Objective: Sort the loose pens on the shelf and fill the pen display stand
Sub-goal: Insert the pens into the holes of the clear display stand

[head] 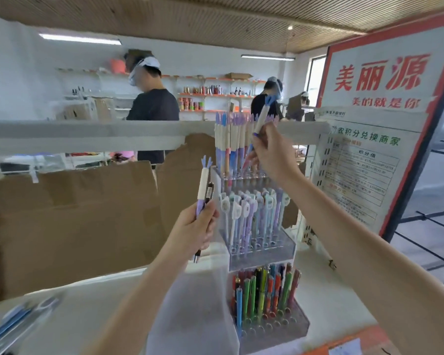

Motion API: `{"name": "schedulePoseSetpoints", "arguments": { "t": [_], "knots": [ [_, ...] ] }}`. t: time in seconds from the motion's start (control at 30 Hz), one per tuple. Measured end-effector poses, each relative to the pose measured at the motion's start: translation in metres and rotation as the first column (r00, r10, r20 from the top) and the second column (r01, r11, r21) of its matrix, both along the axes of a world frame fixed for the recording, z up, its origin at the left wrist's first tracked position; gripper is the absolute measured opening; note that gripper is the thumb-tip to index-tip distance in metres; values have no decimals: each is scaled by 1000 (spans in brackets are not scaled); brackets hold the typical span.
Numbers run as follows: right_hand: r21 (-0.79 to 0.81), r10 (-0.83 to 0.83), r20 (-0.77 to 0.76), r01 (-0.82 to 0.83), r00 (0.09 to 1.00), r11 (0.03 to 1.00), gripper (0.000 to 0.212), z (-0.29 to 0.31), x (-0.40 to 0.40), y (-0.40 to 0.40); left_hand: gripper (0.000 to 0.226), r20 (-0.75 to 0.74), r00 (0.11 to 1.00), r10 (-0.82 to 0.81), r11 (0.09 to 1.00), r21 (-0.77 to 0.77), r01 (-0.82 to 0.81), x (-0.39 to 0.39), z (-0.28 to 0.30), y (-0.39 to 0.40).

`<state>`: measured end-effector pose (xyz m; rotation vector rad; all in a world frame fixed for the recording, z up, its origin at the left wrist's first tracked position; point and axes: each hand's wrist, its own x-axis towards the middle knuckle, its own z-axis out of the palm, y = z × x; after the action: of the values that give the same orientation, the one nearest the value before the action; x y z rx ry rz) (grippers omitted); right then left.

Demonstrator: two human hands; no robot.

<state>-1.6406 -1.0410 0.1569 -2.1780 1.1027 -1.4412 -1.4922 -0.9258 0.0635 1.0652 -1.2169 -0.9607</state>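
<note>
A clear three-tier pen display stand (263,254) rises on the white shelf. Its top tier holds tall purple and blue pens (231,147), its middle tier pastel character pens (251,211), its bottom tier bright coloured pens (264,293). My right hand (271,152) is shut on a blue-topped pen (262,116), its tip angled down at the top tier. My left hand (195,231), left of the stand, grips a purple-topped pen (203,185) and a dark pen (207,198) together. Loose pens (18,321) lie blurred at the shelf's lower left.
Brown cardboard (69,216) backs the shelf on the left. A red-framed sign with a taped paper notice (362,172) stands right of the stand. Beyond the upper shelf board (87,134), several people work at stocked shelves.
</note>
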Motion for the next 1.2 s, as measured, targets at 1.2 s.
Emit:
{"name": "schedulePoseSetpoints", "arguments": {
  "t": [1.2],
  "knots": [
    [521, 275, 236, -361, 932, 773, 17, -95, -12, 113, 46, -33, 974, -224, 974, 24, 225, -25, -43, 35]
  ]
}}
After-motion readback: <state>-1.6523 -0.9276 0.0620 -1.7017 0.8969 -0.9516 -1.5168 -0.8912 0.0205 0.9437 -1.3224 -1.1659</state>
